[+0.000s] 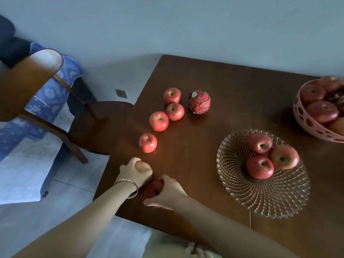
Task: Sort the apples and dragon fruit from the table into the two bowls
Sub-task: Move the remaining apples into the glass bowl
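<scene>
Several red apples lie loose on the brown table; the nearest loose apple sits just beyond my hands. A pink dragon fruit stands behind them. My left hand grips a yellowish apple near the table's left edge. My right hand grips a dark red apple right beside it. A clear glass bowl at the right holds three apples. A pink perforated bowl at the far right holds more fruit, partly cut off by the frame.
A wooden chair stands close against the table's left edge. Behind it lies a blue patterned cloth. A pale wall runs along the table's far side. The table's near left corner is just below my hands.
</scene>
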Action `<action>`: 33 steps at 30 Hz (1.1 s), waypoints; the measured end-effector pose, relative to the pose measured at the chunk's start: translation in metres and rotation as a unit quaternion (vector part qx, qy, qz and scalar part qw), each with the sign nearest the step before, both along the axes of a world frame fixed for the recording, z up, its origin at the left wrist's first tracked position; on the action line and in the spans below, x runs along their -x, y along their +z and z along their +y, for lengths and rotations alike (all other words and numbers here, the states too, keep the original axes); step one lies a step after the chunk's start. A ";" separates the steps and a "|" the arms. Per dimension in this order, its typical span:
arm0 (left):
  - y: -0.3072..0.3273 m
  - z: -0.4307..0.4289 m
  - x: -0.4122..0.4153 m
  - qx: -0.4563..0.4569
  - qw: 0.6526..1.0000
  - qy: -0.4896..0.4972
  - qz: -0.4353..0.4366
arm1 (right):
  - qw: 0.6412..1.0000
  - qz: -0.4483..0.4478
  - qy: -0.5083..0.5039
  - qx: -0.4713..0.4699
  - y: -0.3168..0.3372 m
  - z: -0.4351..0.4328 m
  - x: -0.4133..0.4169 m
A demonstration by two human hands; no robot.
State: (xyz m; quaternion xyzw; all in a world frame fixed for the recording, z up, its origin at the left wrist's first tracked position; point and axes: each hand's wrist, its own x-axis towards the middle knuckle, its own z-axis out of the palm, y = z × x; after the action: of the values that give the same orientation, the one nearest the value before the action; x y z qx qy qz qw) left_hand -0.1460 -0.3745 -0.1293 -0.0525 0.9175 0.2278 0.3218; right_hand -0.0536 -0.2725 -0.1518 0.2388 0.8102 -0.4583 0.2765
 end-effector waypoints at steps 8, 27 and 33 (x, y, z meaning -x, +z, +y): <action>0.035 0.077 -0.042 -0.167 0.983 -0.072 0.010 | 0.946 0.153 -0.249 0.143 0.070 0.131 -0.078; 0.035 0.213 -0.152 -0.067 0.934 -0.346 0.059 | 0.936 0.080 -0.244 -0.242 0.020 0.259 -0.169; 0.008 0.242 -0.171 -0.034 0.951 -0.307 0.025 | 0.925 0.121 -0.261 -0.249 0.016 0.260 -0.174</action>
State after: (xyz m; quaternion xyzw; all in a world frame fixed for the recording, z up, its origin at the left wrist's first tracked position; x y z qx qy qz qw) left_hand 0.0245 -0.1324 -0.1214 0.2488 0.8884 0.1505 0.3552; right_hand 0.1200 -0.0125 -0.1362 0.4456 0.8346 -0.3232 -0.0212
